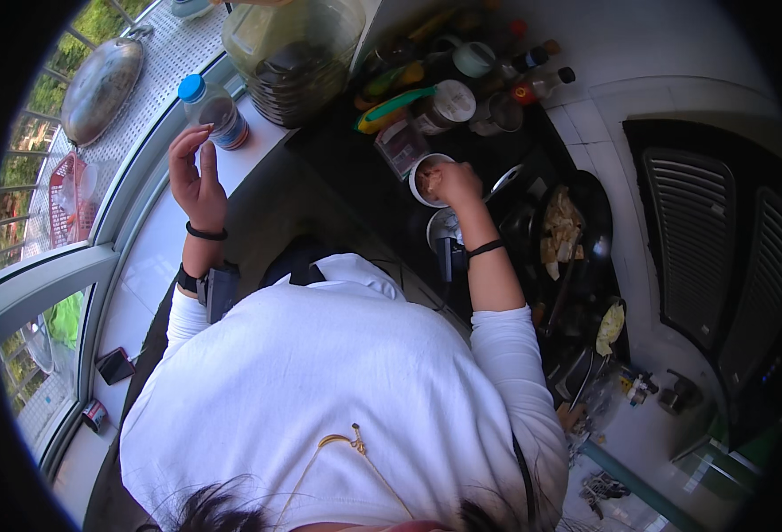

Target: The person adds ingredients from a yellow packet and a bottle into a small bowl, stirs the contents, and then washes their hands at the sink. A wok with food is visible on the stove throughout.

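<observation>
My right hand (459, 185) is over a white bowl (413, 178), its fingers down inside the rim. Something brownish shows in the bowl; blur hides whether my fingers pinch any of it. Just below stands a shiny metal bowl or lid (436, 229), partly behind my wrist. On the left, my left hand (199, 176) is raised with its fingers curved and apart from the thumb, holding nothing visible. Beyond its fingertips a plastic bottle with a blue cap (221, 120) stands on the sill.
A black wok (598, 229) with pale cut food pieces (560, 233) sits to the right. Bottles and jars, including a white-lidded jar (454, 101), crowd the back. A big ribbed jar (291, 73) stands by the window frame (78, 272). A phone (116, 366) lies on the left sill.
</observation>
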Demonstrator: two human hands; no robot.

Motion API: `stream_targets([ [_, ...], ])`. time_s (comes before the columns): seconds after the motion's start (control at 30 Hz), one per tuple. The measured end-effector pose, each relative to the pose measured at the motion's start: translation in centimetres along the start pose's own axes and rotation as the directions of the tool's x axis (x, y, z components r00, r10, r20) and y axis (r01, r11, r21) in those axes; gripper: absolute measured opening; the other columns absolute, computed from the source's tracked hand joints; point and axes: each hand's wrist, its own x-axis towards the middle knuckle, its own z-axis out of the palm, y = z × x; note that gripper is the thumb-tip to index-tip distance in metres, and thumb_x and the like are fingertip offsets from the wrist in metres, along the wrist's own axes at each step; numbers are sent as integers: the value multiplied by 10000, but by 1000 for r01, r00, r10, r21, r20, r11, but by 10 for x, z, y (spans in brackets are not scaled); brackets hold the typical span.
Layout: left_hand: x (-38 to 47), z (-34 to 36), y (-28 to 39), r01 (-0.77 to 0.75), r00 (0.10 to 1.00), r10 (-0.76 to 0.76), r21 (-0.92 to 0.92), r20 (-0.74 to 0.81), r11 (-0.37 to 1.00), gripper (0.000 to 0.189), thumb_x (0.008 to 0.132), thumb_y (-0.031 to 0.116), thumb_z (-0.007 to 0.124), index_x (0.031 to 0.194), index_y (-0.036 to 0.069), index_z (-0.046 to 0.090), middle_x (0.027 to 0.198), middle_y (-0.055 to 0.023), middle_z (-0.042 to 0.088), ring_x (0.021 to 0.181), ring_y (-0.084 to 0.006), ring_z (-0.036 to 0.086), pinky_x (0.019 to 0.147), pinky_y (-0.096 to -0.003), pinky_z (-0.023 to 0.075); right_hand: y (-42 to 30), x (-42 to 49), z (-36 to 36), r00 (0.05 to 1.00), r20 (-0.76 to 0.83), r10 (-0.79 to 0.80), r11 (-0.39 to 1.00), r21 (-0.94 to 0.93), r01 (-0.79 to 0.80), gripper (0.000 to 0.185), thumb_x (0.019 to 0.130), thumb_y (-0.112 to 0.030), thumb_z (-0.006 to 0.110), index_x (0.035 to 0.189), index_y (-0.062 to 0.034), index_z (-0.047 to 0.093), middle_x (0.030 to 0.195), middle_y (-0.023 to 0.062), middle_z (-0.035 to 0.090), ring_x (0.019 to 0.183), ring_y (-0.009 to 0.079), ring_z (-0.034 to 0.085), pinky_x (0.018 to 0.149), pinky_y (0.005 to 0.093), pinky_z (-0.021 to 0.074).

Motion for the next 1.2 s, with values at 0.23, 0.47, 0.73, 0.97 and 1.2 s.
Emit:
stream_targets([
  [0.23,0,8,1,-10,999,11,-4,41,1000,125,863,9,518,988,2,521,1070,-133,539,1002,-197,535,895,-304,406,-15,10,36,999,-7,-45,988,147,45,144,703,-35,585,846,-51,589,861,132,595,877,325,555,736,406,466],
  [0.47,2,6,0,2,999,-1,-4,53,1000,105,869,19,516,972,4,529,1049,-128,546,981,-196,539,885,-298,407,7,1,5,998,53,19,939,342,-36,253,673,-110,648,907,-45,578,893,167,617,854,328,598,726,390,488],
  [0.73,3,7,0,5,998,-5,12,57,1000,102,866,22,527,966,6,538,1034,-121,554,968,-191,543,880,-291,408,3,11,27,996,83,36,999,35,-39,212,823,-180,511,953,-40,603,902,197,612,841,356,593,735,412,494],
  [0.97,5,6,-1,21,999,-21,-2,46,1000,98,864,18,530,961,6,539,1023,-119,559,960,-192,545,871,-287,411,-4,9,4,986,166,24,981,187,-56,207,687,-195,649,822,-46,598,866,161,611,855,340,580,744,412,479],
  [1.2,3,11,-3,-9,993,4,40,118,999,96,888,11,485,977,1,521,1054,-126,550,984,-174,541,876,-278,416,-15,19,43,985,59,161,977,130,-167,341,707,-101,639,1036,-76,553,1030,165,578,961,301,561,794,391,476],
])
